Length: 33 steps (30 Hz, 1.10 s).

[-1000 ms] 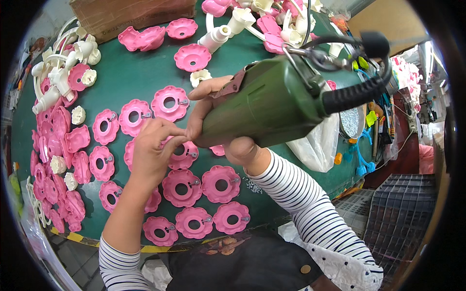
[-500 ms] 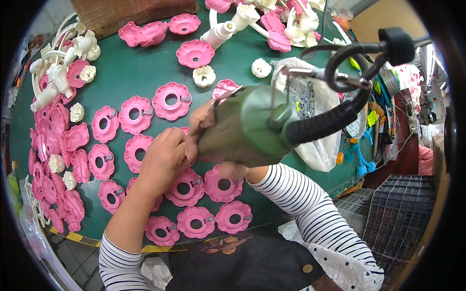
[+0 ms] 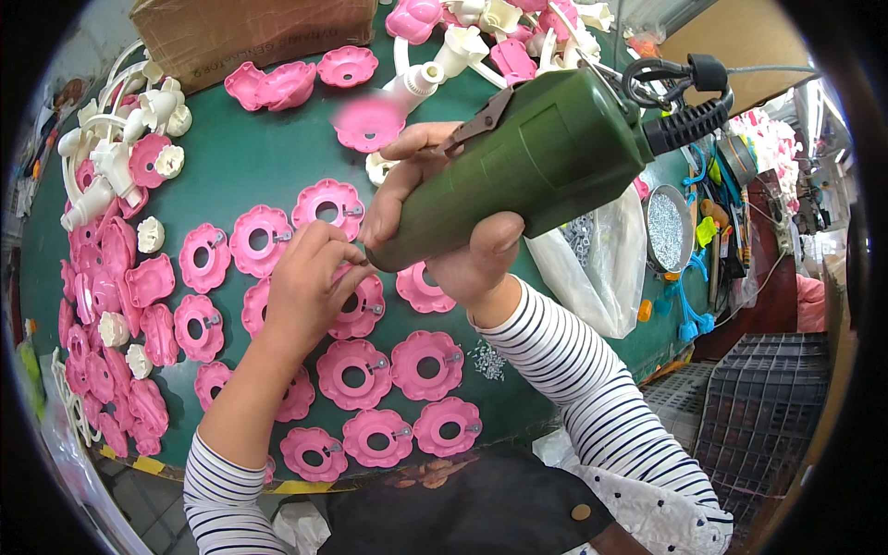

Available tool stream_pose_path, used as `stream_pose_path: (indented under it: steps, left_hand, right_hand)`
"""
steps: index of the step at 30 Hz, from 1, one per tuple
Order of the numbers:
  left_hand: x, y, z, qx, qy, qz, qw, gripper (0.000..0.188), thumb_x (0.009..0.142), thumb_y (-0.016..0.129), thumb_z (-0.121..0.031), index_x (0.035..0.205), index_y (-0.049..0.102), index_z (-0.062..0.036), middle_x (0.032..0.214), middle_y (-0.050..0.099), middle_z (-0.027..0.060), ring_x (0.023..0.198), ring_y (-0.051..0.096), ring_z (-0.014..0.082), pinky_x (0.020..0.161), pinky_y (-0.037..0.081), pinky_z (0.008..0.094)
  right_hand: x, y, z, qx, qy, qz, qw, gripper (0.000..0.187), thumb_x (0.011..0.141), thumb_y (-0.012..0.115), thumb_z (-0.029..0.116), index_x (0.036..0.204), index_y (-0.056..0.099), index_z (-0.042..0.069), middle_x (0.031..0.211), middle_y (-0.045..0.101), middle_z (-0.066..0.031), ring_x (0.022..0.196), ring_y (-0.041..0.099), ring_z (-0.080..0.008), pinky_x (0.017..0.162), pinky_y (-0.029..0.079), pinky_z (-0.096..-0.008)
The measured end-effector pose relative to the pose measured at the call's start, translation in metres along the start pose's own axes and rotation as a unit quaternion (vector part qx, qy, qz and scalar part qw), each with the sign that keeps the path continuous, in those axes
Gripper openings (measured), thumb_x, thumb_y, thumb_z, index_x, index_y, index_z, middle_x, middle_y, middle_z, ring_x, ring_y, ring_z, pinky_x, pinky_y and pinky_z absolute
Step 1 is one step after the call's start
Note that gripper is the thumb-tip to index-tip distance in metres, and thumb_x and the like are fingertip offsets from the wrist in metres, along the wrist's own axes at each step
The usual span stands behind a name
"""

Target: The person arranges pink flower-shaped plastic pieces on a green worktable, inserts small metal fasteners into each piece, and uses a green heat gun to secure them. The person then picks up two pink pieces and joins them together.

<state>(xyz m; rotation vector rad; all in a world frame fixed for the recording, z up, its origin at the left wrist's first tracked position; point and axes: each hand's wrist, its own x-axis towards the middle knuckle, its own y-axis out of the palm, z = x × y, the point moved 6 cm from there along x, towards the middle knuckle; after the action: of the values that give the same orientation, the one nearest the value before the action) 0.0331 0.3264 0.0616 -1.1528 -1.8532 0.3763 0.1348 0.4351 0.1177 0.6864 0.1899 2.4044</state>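
Note:
A green electric screwdriver (image 3: 546, 157) with a black coiled cable is gripped in my right hand (image 3: 476, 264), fingers and thumb around its body. It is tilted, its front end low and to the left. At that front end, my left hand (image 3: 314, 287) has its fingers pinched together; whatever they hold is hidden. Beneath both hands lie rows of pink flower-shaped discs, such as one disc (image 3: 354, 374), each with a round centre hole. Small grey metal clips (image 3: 379, 365) sit on many of them. A small pile of screws (image 3: 487, 359) lies below my right wrist.
White tubes and cups (image 3: 116, 162) and stacked pink parts (image 3: 102, 305) crowd the left. A cardboard box (image 3: 250, 37) stands at the back. To the right are a clear plastic bag (image 3: 601, 287) of grey clips, a bowl of screws (image 3: 668, 227) and dark plastic crates (image 3: 763, 398).
The screwdriver's body has swung up and its rear end has moved to the upper right, with my right hand around it. My left hand stays near its front end.

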Motion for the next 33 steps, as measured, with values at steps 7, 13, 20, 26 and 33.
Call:
stream_pose_path:
  steps: [7, 13, 20, 26, 33]
  left_hand:
    - [0.026, 0.001, 0.017, 0.086, 0.014, -0.062, 0.994, 0.029, 0.065, 0.083, -0.004, 0.081, 0.059, -0.0043, 0.085, 0.056, 0.0074, 0.078, 0.057, 0.0278, 0.068, 0.048, 0.0398]
    - [0.028, 0.011, 0.042, 0.065, -0.04, 0.016, 0.997, 0.018, 0.074, 0.078, -0.006, 0.088, 0.067, -0.0034, 0.09, 0.057, 0.0078, 0.087, 0.057, 0.0286, 0.072, 0.05, 0.0413]
    - [0.024, 0.018, 0.05, 0.044, -0.113, 0.035, 0.992, 0.033, 0.075, 0.077, -0.004, 0.106, 0.066, -0.0055, 0.107, 0.061, 0.0128, 0.1, 0.058, 0.0352, 0.084, 0.05, 0.0414]
    - [0.022, 0.02, 0.049, 0.078, -0.096, 0.043, 0.991, 0.021, 0.077, 0.077, -0.006, 0.096, 0.068, -0.0027, 0.099, 0.06, 0.0111, 0.091, 0.058, 0.0317, 0.079, 0.049, 0.041]
    - [0.023, 0.019, 0.047, 0.065, -0.089, -0.015, 0.994, 0.015, 0.078, 0.076, -0.006, 0.091, 0.069, -0.0038, 0.089, 0.057, 0.0095, 0.085, 0.055, 0.0293, 0.073, 0.048, 0.0413]
  right_hand:
    - [0.023, -0.008, -0.029, 0.127, -0.023, 0.059, 0.99, 0.085, 0.083, 0.078, 0.055, 0.131, 0.04, -0.003, 0.094, 0.06, -0.0104, 0.07, 0.061, -0.0132, 0.063, 0.051, -0.0282]
    - [0.032, -0.017, -0.052, 0.059, -0.093, 0.009, 0.994, 0.058, 0.083, 0.084, 0.028, 0.12, 0.051, -0.002, 0.09, 0.063, -0.0069, 0.075, 0.062, -0.0139, 0.067, 0.053, -0.0295]
    - [0.036, -0.011, -0.063, -0.039, -0.014, 0.061, 0.997, 0.089, 0.078, 0.076, 0.067, 0.126, 0.045, -0.002, 0.101, 0.06, -0.0099, 0.076, 0.062, -0.0163, 0.071, 0.051, -0.0301]
    - [0.038, -0.016, -0.05, -0.013, -0.048, 0.0, 0.999, 0.08, 0.082, 0.074, 0.059, 0.123, 0.05, -0.005, 0.079, 0.063, -0.0058, 0.067, 0.06, -0.012, 0.062, 0.049, -0.0276]
    - [0.025, -0.027, -0.05, -0.048, -0.011, -0.048, 0.998, 0.104, 0.074, 0.061, 0.085, 0.126, 0.046, -0.005, 0.078, 0.065, -0.0094, 0.072, 0.065, -0.0168, 0.066, 0.053, -0.0287]
